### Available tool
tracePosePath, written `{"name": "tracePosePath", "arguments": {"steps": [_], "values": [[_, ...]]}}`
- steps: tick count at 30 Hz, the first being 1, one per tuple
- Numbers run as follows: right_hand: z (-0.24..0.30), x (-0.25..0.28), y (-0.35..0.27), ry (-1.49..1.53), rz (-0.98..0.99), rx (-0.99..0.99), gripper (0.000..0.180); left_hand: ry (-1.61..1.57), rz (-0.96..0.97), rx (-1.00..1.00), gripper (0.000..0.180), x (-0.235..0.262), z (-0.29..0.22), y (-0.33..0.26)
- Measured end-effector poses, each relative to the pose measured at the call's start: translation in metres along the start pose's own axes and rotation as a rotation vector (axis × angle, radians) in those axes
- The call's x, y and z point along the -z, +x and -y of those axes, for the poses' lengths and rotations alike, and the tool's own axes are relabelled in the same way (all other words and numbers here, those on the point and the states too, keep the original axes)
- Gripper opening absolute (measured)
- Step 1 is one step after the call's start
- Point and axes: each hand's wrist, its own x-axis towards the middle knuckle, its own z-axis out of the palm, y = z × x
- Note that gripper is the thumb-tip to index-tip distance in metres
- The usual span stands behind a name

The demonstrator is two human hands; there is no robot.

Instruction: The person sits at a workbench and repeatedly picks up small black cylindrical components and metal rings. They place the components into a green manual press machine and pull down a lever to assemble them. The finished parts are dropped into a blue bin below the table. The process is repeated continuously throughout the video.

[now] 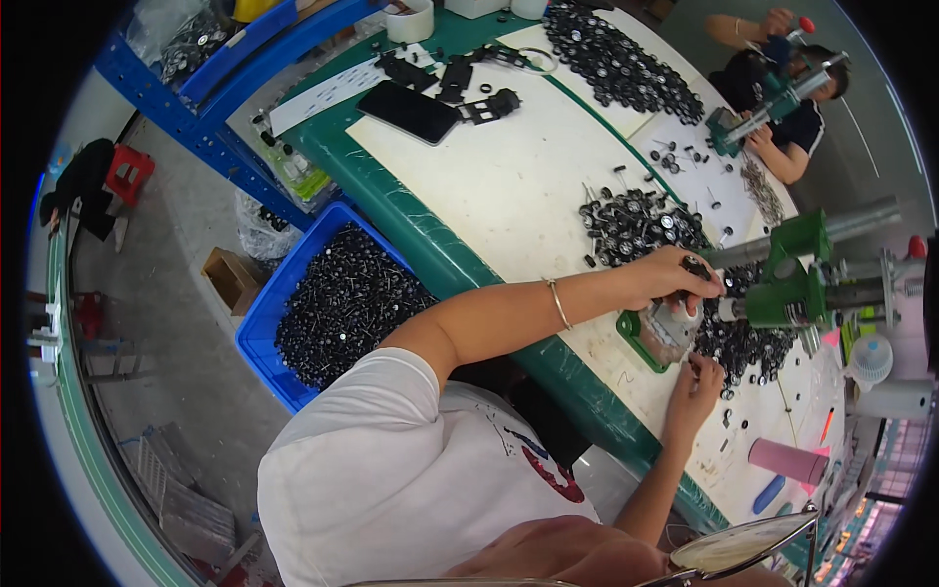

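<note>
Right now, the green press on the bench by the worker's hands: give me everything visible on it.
The green press sits at the bench's right side, lying roughly level in this view. It looks like painted metal: blocky green body, bare grey lever bar running up-right, a second rod ending in a red knob, and a silvery spindle pointing left toward a clear fixture on a green base. The left hand rests at its nose; the right hand is below, among small black parts.
</note>
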Motion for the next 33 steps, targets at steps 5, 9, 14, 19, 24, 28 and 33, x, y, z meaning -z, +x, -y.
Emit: {"name": "tracePosePath", "arguments": {"steps": [5, 9, 14, 19, 24, 28, 33], "values": [[-0.004, -0.003, -0.002, 0.084, -0.001, -0.052, 0.013, 0.346, 0.097, -0.015, 0.017, 0.002, -0.008, -0.026], [-0.012, -0.001, -0.005, 0.069, -0.027, 0.005, 0.012, 1.138, -0.128, -0.230, 0.016, 0.025, -0.006, -0.062], [-0.007, 0.006, -0.002, 0.129, -0.011, -0.102, 0.013, 1.573, -0.291, -0.205, 0.020, 0.033, 0.006, -0.084], [-0.016, 0.006, 0.005, 0.383, -0.065, -0.194, 0.017, 1.655, -0.209, -0.412, 0.027, 0.033, 0.013, -0.077], [0.001, 0.015, 0.016, 0.750, -0.075, -0.321, 0.021, 1.396, -0.324, -0.462, 0.030, 0.041, 0.014, -0.091], [0.018, 0.018, 0.031, 0.982, -0.043, -0.315, 0.024, 1.373, -0.369, -0.351, 0.024, 0.043, 0.009, -0.091], [0.034, 0.005, 0.055, 1.021, -0.007, -0.308, 0.019, 1.402, -0.369, -0.280, 0.019, 0.037, 0.009, -0.086]]}}
